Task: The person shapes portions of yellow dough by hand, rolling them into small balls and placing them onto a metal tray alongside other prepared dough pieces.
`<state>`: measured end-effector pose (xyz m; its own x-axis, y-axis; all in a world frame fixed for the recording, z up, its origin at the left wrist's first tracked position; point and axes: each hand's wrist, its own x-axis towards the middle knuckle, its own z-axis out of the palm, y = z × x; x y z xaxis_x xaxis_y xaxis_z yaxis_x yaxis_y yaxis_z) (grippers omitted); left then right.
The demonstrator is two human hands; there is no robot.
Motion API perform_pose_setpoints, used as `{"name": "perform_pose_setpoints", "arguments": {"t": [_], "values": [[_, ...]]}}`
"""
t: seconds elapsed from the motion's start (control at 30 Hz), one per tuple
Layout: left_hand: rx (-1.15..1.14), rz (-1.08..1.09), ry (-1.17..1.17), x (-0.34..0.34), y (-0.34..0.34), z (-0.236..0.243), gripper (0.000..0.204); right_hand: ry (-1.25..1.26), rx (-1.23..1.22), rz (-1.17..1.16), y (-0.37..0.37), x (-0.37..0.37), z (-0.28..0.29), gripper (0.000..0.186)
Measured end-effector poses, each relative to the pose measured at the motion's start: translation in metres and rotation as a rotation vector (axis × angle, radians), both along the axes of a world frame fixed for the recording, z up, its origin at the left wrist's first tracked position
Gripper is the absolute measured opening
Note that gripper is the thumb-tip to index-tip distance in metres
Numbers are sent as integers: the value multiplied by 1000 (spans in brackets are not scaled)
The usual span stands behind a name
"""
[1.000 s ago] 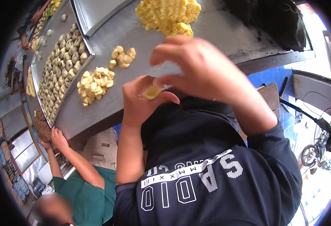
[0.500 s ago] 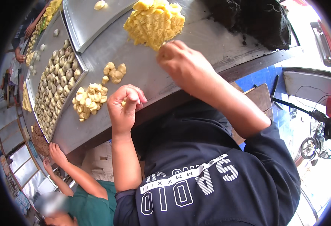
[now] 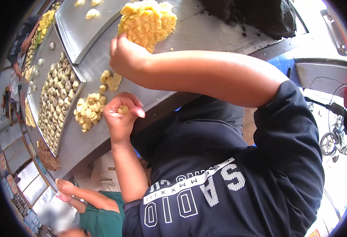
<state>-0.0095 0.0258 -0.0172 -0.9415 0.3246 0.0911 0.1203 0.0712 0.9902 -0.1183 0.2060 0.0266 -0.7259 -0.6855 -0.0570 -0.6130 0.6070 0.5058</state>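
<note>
Left grip (image 3: 118, 123) holds dough (image 3: 123, 109). Tray (image 3: 81, 83): packed balls (image 3: 57, 102); second tray (image 3: 78, 31): pale pieces (image 3: 91, 14).

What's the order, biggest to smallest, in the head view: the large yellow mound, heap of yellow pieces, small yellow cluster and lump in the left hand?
1. large yellow mound
2. heap of yellow pieces
3. small yellow cluster
4. lump in the left hand, partly hidden
</note>
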Motion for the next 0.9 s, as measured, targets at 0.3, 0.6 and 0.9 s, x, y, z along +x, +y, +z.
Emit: {"name": "perform_pose_setpoints", "arguments": {"t": [0.3, 0.6, 0.9], "values": [[-290, 36, 67, 13, 11, 37, 14, 283, -255, 23, 67, 72, -29, 39], [-468, 84, 481, 0, 17, 15, 37, -183, -1086, 52, 112, 59, -22, 17], [-368, -139, 134, -2, -1, 24, 51, -337, -1013, 19, 126, 62, -13, 6]]}}
